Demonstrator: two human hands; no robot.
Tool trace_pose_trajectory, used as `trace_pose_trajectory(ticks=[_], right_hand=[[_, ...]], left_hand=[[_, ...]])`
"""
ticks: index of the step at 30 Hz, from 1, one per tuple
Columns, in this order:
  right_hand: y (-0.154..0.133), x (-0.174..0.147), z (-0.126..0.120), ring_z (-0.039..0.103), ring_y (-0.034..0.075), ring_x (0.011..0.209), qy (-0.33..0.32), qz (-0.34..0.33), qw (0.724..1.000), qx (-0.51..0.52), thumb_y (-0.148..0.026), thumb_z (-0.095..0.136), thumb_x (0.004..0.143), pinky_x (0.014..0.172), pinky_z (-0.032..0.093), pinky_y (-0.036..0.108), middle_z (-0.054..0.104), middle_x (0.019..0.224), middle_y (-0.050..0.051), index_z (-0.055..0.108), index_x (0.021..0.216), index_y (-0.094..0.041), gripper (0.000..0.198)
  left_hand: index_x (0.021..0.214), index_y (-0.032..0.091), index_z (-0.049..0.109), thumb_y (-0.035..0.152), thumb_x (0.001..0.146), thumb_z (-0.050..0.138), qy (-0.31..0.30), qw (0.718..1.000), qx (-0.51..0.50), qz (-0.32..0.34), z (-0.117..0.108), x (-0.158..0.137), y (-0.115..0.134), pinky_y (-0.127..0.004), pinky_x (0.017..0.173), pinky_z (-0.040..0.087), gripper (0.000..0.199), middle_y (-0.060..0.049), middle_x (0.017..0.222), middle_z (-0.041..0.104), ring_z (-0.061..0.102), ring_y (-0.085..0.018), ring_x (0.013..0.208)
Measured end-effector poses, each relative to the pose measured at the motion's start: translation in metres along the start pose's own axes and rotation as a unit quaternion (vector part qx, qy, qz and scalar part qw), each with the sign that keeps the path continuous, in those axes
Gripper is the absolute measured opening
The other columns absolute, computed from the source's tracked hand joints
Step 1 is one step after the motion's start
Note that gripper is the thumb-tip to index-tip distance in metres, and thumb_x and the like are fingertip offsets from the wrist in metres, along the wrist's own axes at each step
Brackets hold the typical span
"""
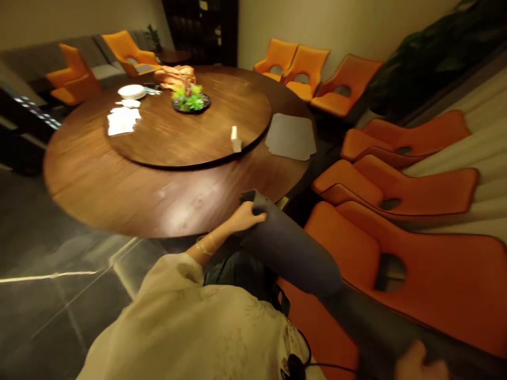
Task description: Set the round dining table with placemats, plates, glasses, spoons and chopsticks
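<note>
My left hand (249,216) is closed around the upper end of a long, smooth dark grey piece (293,245), with the thumb lying over its edge. The piece slants down to the right across an orange chair (320,322) and bends about midway. Whether it is cloth or part of a chair, I cannot tell. My right hand (422,364) shows blurred at the bottom right, over the lower dark stretch, and the frame edge cuts it off. Beside the left hand is the near rim of a round wooden table (138,198).
On the turntable (222,126) are a plant dish (192,105), stacked plates (132,92), white papers (122,121) and a small white box (236,140). Grey placemats (291,136) lie on the table's right. Several orange chairs (420,192) line the curtain side; more stand behind.
</note>
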State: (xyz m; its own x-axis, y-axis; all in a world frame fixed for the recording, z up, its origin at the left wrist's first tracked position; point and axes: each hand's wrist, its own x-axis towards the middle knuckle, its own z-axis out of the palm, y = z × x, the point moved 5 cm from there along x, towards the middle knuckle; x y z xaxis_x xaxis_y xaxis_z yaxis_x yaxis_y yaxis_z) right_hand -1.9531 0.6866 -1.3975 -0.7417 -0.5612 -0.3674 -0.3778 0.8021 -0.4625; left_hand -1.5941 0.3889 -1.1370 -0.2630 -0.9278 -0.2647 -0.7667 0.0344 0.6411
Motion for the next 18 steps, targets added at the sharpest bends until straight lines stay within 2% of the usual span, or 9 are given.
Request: trace_pose_trajectory(ticks=[3, 5, 7, 9, 10, 12, 15, 16, 18], right_hand=[[-0.053, 0.076, 0.003, 0.055, 0.045, 0.114, 0.036, 0.051, 0.995, 0.081, -0.070, 0.020, 0.077, 0.085, 0.042, 0.063, 0.055, 0.089, 0.025, 0.047, 0.134, -0.044, 0.069], [-0.087, 0.122, 0.009, 0.051, 0.043, 0.121, 0.013, 0.061, 0.992, 0.113, -0.072, 0.023, 0.076, 0.095, 0.041, 0.059, 0.058, 0.100, 0.025, 0.045, 0.137, -0.042, 0.072], [-0.112, 0.163, 0.015, 0.048, 0.042, 0.125, -0.003, 0.074, 0.989, 0.126, -0.076, 0.023, 0.075, 0.098, 0.041, 0.056, 0.057, 0.109, 0.026, 0.045, 0.139, -0.039, 0.078], [-0.129, 0.200, 0.021, 0.048, 0.043, 0.124, -0.027, 0.071, 0.990, 0.121, -0.077, 0.022, 0.075, 0.098, 0.041, 0.057, 0.058, 0.111, 0.027, 0.044, 0.142, -0.034, 0.083], [-0.135, 0.218, 0.025, 0.050, 0.044, 0.122, -0.037, 0.061, 0.991, 0.113, -0.076, 0.022, 0.075, 0.098, 0.041, 0.058, 0.058, 0.109, 0.027, 0.043, 0.142, -0.033, 0.083], [-0.141, 0.253, 0.033, 0.057, 0.044, 0.112, -0.044, 0.043, 0.994, 0.092, -0.075, 0.021, 0.076, 0.093, 0.043, 0.059, 0.060, 0.098, 0.024, 0.043, 0.141, -0.037, 0.078], [-0.148, 0.313, 0.054, 0.062, 0.045, 0.088, -0.044, 0.034, 0.997, 0.053, -0.075, 0.017, 0.073, 0.078, 0.044, 0.059, 0.053, 0.072, 0.017, 0.048, 0.127, -0.050, 0.067], [-0.151, 0.336, 0.063, 0.062, 0.046, 0.083, -0.051, 0.033, 0.997, 0.037, -0.075, 0.016, 0.072, 0.074, 0.044, 0.059, 0.051, 0.067, 0.016, 0.051, 0.122, -0.050, 0.066], [-0.165, 0.387, 0.083, 0.063, 0.046, 0.078, -0.076, 0.026, 0.997, -0.005, -0.073, 0.017, 0.072, 0.073, 0.046, 0.058, 0.052, 0.064, 0.016, 0.058, 0.116, -0.039, 0.069]], left_hand=[[0.080, 0.011, 0.063, 0.023, 0.078, 0.058, 0.038, 0.998, 0.051, 0.028, -0.024, 0.078, 0.015, -0.029, 0.075, 0.049, 0.013, -0.004, 0.080, 0.066, 0.059, -0.017, 0.076], [0.079, 0.010, 0.064, 0.020, 0.076, 0.058, 0.012, 0.992, 0.104, 0.070, -0.023, 0.143, 0.032, -0.032, 0.081, 0.049, 0.011, -0.005, 0.081, 0.066, 0.059, -0.018, 0.079], [0.079, 0.010, 0.064, 0.018, 0.074, 0.059, -0.025, 0.982, 0.155, 0.108, -0.018, 0.207, 0.054, -0.034, 0.084, 0.048, 0.010, -0.006, 0.080, 0.066, 0.060, -0.019, 0.079], [0.085, 0.009, 0.064, 0.018, 0.074, 0.060, -0.049, 0.974, 0.181, 0.131, -0.022, 0.264, 0.078, -0.035, 0.087, 0.048, 0.015, -0.005, 0.082, 0.066, 0.061, -0.019, 0.081], [0.090, 0.008, 0.064, 0.020, 0.074, 0.060, -0.044, 0.973, 0.180, 0.138, -0.032, 0.290, 0.089, -0.036, 0.089, 0.048, 0.020, -0.005, 0.085, 0.066, 0.061, -0.019, 0.084], [0.103, 0.005, 0.062, 0.025, 0.076, 0.059, 0.001, 0.976, 0.158, 0.147, -0.067, 0.339, 0.103, -0.038, 0.093, 0.047, 0.034, -0.006, 0.096, 0.066, 0.061, -0.021, 0.093], [0.123, 0.002, 0.053, 0.030, 0.078, 0.058, 0.097, 0.974, 0.139, 0.148, -0.134, 0.424, 0.098, -0.042, 0.100, 0.043, 0.053, -0.010, 0.117, 0.062, 0.056, -0.024, 0.109], [0.127, 0.001, 0.051, 0.031, 0.078, 0.059, 0.104, 0.974, 0.146, 0.136, -0.150, 0.459, 0.088, -0.043, 0.102, 0.042, 0.058, -0.011, 0.121, 0.061, 0.055, -0.024, 0.112], [0.128, 0.003, 0.051, 0.031, 0.077, 0.062, 0.059, 0.982, 0.168, 0.065, -0.160, 0.532, 0.049, -0.041, 0.102, 0.043, 0.060, -0.012, 0.124, 0.061, 0.056, -0.024, 0.111]])
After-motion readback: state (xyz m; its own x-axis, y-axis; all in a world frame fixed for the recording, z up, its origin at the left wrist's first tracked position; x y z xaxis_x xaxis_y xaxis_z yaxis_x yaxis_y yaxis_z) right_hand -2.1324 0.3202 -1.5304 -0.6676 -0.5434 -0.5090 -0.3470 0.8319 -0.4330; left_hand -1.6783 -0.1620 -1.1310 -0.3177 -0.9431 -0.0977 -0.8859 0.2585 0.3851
